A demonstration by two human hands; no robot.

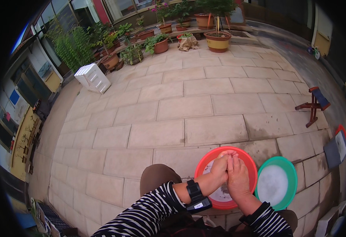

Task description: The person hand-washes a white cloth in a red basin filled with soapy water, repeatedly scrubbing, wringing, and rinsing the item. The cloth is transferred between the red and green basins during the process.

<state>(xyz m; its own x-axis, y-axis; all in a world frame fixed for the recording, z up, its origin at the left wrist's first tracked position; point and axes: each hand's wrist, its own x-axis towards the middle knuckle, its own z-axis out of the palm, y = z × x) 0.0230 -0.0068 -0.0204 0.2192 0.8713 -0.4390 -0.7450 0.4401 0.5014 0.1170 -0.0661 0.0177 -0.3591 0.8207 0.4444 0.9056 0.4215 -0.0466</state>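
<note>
My left hand [220, 169] and my right hand [238, 177] are pressed together, fingers pointing away from me. They are over a red plastic basin [251, 157]. Whether anything lies between the palms is hidden. Whitish foam with dark specks [217, 197] shows inside the red basin, partly covered by my hands and forearms. A green plastic basin [292, 180] with white suds [272, 185] stands close by its right side. My left wrist wears a black strap with a black device [199, 204].
A folding stool [313, 105] stands at right, with a grey dustpan-like object [335, 149] nearer me. A white foam box [93, 78] sits far left on the paving slabs [158, 133]. Potted plants [161, 46] line the far edge. My knee [158, 176] is left of the red basin.
</note>
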